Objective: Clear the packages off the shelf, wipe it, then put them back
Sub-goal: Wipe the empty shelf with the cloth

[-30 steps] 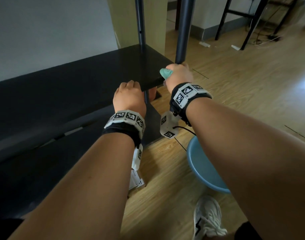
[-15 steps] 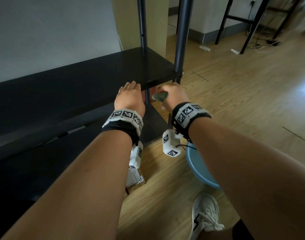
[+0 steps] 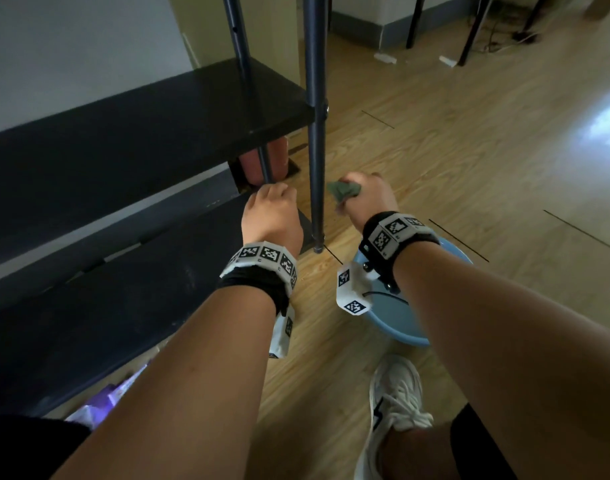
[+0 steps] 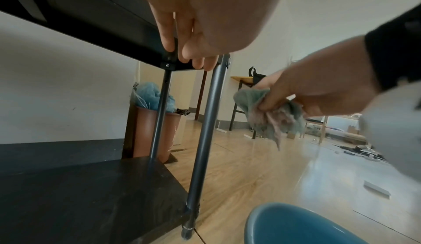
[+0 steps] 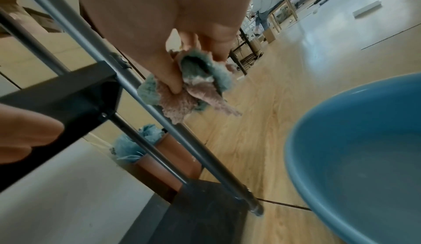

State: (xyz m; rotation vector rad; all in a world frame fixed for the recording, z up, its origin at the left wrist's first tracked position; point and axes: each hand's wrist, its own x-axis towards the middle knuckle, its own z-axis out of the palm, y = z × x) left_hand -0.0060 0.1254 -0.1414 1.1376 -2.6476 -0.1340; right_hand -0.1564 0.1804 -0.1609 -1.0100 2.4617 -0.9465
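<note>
The black upper shelf board [image 3: 140, 133] is bare, and so is the lower board [image 3: 123, 289] under it. My right hand [image 3: 359, 192] grips a crumpled green and pink cloth [image 3: 343, 192] just right of the grey front post [image 3: 315, 150], off the shelf. The same cloth [image 5: 189, 93] hangs from my curled fingers in the right wrist view, and the cloth [image 4: 268, 114] also shows in the left wrist view. My left hand [image 3: 275, 197] hangs left of the post over the lower board's corner, fingers [image 4: 168, 37] loosely bent and holding nothing. Purple and white packages [image 3: 102, 403] lie on the floor at the lower left.
A blue basin [image 3: 393, 313] stands on the wooden floor under my right wrist, beside my white shoe [image 3: 397, 403]. A terracotta bin [image 4: 145, 131] with a blue bag stands behind the shelf's far post. Dark chair legs [image 3: 469, 36] stand far off.
Both hands have come down from the upper shelf's front edge. The right hand has carried the cloth off the shelf corner, down beside the post. The left hand no longer rests on the board.
</note>
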